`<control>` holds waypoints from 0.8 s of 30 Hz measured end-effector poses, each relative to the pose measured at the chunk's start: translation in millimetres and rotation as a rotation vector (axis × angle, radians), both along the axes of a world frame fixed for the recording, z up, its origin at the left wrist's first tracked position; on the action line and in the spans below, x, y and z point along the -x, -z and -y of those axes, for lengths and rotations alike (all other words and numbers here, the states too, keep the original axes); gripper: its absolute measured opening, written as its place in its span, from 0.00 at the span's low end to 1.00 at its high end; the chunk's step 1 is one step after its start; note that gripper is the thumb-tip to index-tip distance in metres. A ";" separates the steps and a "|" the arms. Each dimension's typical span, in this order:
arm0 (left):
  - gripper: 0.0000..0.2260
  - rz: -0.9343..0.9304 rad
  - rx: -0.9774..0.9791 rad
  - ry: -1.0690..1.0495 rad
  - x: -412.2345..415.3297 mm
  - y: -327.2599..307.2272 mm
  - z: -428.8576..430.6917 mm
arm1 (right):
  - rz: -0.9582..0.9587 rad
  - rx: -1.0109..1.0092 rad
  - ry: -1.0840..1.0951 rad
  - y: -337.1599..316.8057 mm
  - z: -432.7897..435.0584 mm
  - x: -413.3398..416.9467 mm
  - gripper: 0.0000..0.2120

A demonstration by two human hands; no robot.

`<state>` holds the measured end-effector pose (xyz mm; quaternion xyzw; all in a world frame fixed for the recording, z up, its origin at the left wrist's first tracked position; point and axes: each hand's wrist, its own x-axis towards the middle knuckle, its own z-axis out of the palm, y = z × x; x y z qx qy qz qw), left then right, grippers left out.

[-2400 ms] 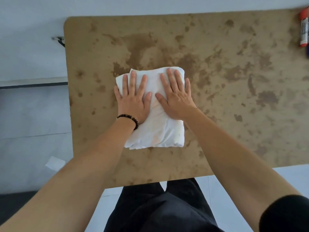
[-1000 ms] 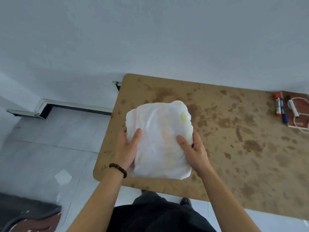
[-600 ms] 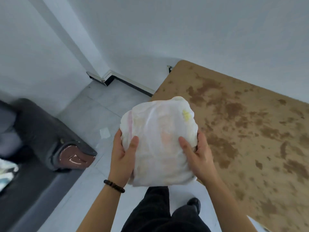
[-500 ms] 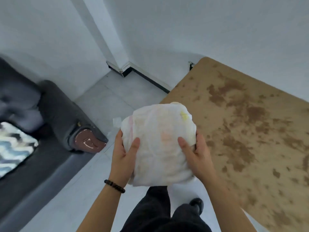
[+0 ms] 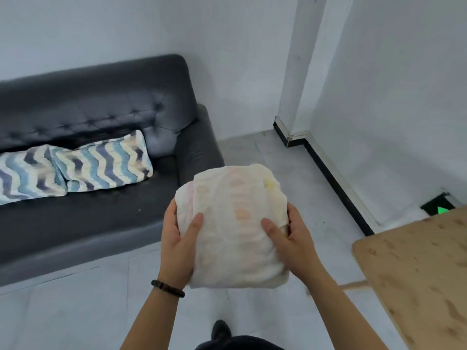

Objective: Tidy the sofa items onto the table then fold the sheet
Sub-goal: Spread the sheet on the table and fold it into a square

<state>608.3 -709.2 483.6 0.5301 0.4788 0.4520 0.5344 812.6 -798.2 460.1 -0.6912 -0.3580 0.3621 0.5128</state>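
Note:
The folded white sheet [image 5: 235, 223], with faint pink and yellow marks, is held up in the air over the floor. My left hand [image 5: 178, 242] grips its left edge, thumb on top and fingers underneath. My right hand [image 5: 290, 242] grips its right edge the same way. The brown speckled table [image 5: 417, 269] shows only its corner at the lower right, away from the sheet. The dark sofa [image 5: 88, 210] lies ahead to the left.
Two wavy blue-and-cream striped cushions [image 5: 101, 164] lie on the sofa seat. Grey tiled floor [image 5: 290, 178] spreads between sofa and table. A white wall column [image 5: 300, 72] with a black skirting stands behind. My dark shoe [image 5: 221, 330] shows at the bottom.
I lifted the folded sheet off the table with both hands and turned left. The table slid to the right edge of view and the sofa with cushions came into view.

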 end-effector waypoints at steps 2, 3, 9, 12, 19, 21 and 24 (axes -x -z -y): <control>0.28 0.017 0.010 -0.031 17.0 -2.7 -36.4 | -0.015 0.006 -0.032 -4.9 -41.9 15.6 0.28; 0.28 0.018 0.016 -0.037 22.8 -3.9 -53.1 | -0.014 0.009 -0.038 -7.4 -60.1 21.1 0.27; 0.28 0.033 0.041 -0.002 16.9 8.4 -144.6 | -0.012 0.046 -0.026 -0.1 -152.8 14.3 0.30; 0.29 0.012 0.069 0.017 -4.9 23.9 -196.0 | -0.031 0.059 -0.013 18.1 -205.4 -5.5 0.30; 0.33 -0.040 0.164 -0.016 -67.4 55.0 -347.6 | -0.098 0.132 -0.074 55.2 -372.2 -70.2 0.37; 0.32 -0.049 0.207 -0.037 -84.5 60.2 -389.7 | -0.124 0.168 -0.107 57.0 -418.9 -88.1 0.39; 0.31 -0.065 0.256 -0.061 -106.2 75.3 -451.0 | -0.139 0.212 -0.151 69.7 -486.9 -113.9 0.37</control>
